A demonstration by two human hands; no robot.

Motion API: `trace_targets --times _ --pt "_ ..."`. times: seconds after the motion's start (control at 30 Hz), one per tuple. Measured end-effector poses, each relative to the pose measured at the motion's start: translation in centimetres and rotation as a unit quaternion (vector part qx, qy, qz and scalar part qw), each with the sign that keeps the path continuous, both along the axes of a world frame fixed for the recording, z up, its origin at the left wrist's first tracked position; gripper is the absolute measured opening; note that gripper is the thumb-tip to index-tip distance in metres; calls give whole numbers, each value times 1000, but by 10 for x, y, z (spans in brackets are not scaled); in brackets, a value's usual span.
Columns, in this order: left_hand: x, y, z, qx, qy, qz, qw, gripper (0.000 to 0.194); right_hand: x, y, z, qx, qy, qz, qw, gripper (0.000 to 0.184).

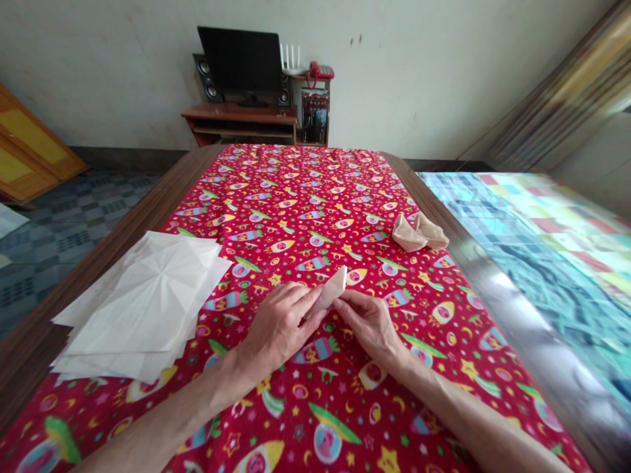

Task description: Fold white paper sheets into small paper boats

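A narrow piece of folded white paper [331, 293] is held above the red cloth, its pointed end tilted up and away from me. My left hand [283, 315] grips it from the left, thumb below and fingers on top. On the other side my right hand [367, 320] pinches its right edge between thumb and fingertips. To the left lies a loose stack of creased white paper sheets [142, 299], the top one marked with folds radiating from its middle. Two folded paper shapes [410, 234] stand side by side at the right.
A red patterned cloth [300, 217] covers the wooden table [148, 190]. Beyond it are a desk [241, 115] with a monitor [241, 62], speakers and a red telephone [321, 70]. A bed with a checked cover [537, 230] stands at the right, a yellow cabinet [34, 148] at the left.
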State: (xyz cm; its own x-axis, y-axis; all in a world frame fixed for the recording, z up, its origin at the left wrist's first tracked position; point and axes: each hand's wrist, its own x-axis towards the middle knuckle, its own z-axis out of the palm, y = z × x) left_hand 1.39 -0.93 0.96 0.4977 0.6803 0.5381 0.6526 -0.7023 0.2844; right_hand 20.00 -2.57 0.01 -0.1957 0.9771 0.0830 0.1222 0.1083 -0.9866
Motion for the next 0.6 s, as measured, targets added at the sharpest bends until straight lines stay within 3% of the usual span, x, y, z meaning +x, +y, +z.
trace_targets --times 0.33,0.6 --pt "1 0 -2 9 -4 2 1000 26 -1 0 -1 4 -21 -4 1000 28" --pt "2 -5 4 73 56 9 996 26 -3 1 -2 2 -80 -59 995 22"
